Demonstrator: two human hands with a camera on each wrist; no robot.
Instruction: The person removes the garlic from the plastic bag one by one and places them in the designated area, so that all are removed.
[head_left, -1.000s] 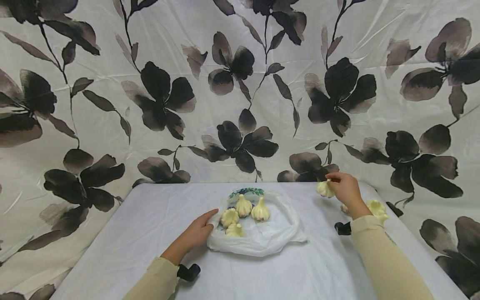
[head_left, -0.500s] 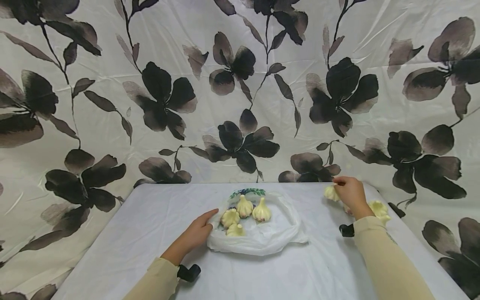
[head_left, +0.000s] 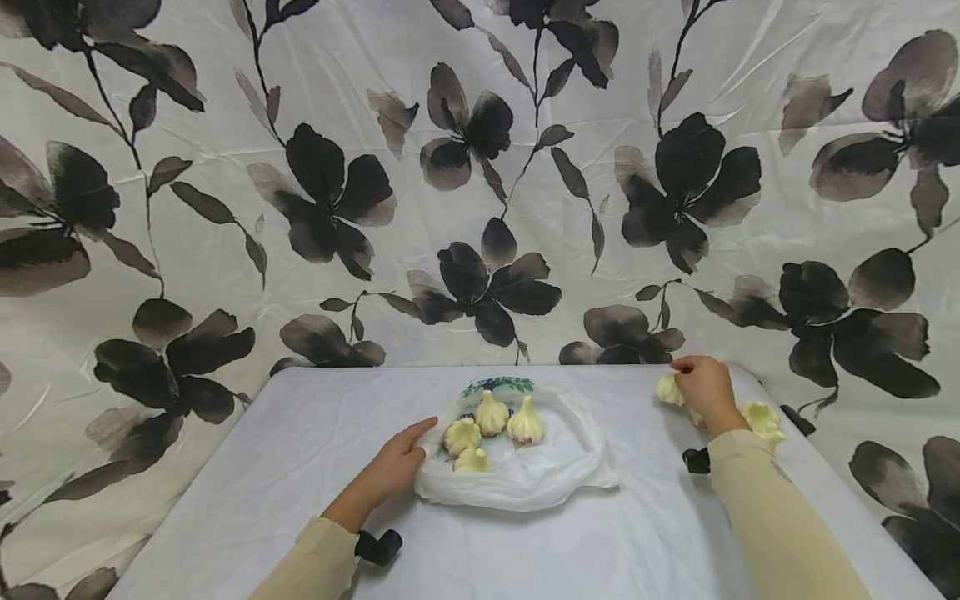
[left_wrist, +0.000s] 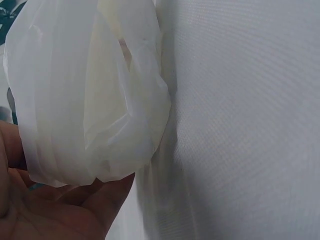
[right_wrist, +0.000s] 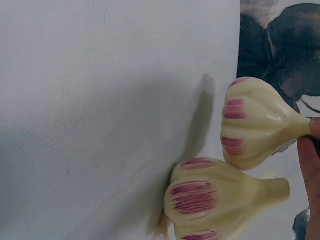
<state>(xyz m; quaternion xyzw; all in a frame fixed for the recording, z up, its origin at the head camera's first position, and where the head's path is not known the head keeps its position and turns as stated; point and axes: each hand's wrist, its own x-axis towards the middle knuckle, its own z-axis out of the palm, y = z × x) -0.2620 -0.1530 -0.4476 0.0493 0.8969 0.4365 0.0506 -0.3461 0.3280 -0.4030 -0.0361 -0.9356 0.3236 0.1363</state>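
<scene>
My left hand [head_left: 390, 465] pinches the left rim of a white plastic bag [head_left: 517, 497]. In the left wrist view the bag's thin film [left_wrist: 65, 110] runs between thumb and fingers. Several pale garlic bulbs lie in the open bag, among them one garlic bulb [head_left: 525, 423] with its stem up. At the table's far right my right hand [head_left: 708, 392] pinches a garlic bulb [right_wrist: 255, 122] by its stem. Right beside that bulb, seemingly touching it in the right wrist view, is another purple-streaked garlic bulb [right_wrist: 205, 197]. The right hand partly hides it in the head view.
More garlic [head_left: 761, 419] lies by the right sleeve, near the table's right edge. A white cloth covers the table [head_left: 315, 417]. Behind its far edge hangs a floral curtain [head_left: 570, 275]. A black wrist camera [head_left: 378, 547] sits on the left wrist.
My right hand has moved a little to the right and nearer with its garlic bulb, slowing towards the end. My left hand and the bag have stayed put.
</scene>
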